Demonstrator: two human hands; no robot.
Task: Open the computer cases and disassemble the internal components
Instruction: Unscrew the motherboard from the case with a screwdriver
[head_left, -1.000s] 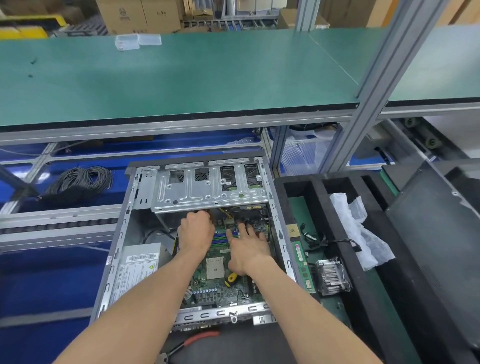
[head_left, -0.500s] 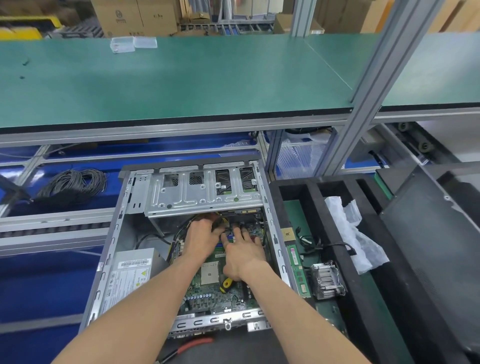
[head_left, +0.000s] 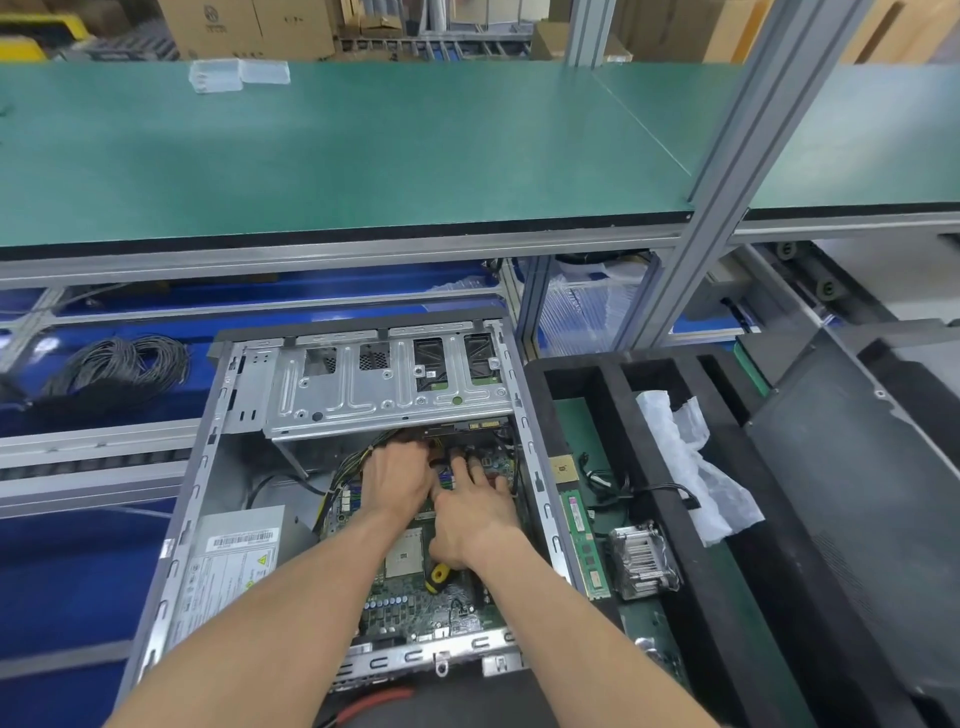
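The open computer case (head_left: 208, 467) lies flat in front of me, its green motherboard (head_left: 415, 603) exposed. Both my hands reach in under the silver drive cage (head_left: 384, 395). My left hand (head_left: 397, 480) curls its fingers round the yellow and black cables (head_left: 358, 457) at the board's far edge; its fingertips are hidden. Beside it, my right hand (head_left: 475, 506) lies with spread, straight fingers on the board. A yellow-and-black tool handle (head_left: 439, 574) shows under my right wrist; whether the hand holds it is unclear.
A grey power supply (head_left: 234, 561) fills the case's left side. The black foam tray (head_left: 644, 467) on the right holds a RAM stick (head_left: 584, 540), a heatsink (head_left: 641, 564) and a plastic bag (head_left: 685, 457). Red-handled pliers (head_left: 374, 699) lie nearest me. A green shelf (head_left: 363, 145) overhangs.
Both hands have pushed farther in toward the drive cage. My left hand has moved onto the cables, and my right hand has slid up next to it.
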